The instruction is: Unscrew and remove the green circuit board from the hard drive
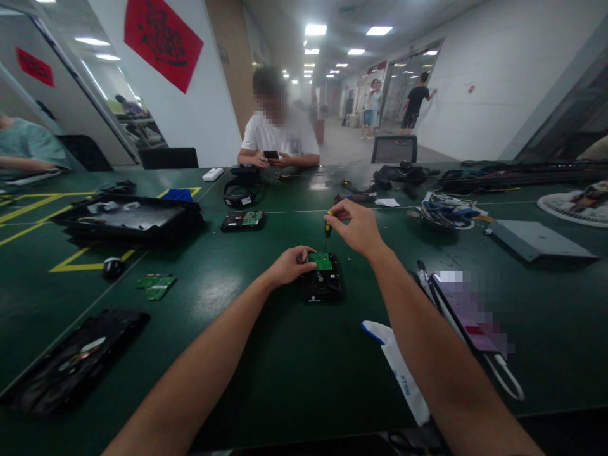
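In the right hand [357, 229], closed at the fingertips, pinching a yellow-and-black screwdriver [327, 228]; with left hand [289, 265] half-curled, holding the left edge of a boxy black hard drive [323, 288], with bright green circuit board [322, 261] at far end, flat on the green table [275, 373]

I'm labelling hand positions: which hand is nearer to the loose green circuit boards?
Left. The left hand is right of the circuit boards, on the left edge of the hard drive; the right hand is farther right, holding a screwdriver.
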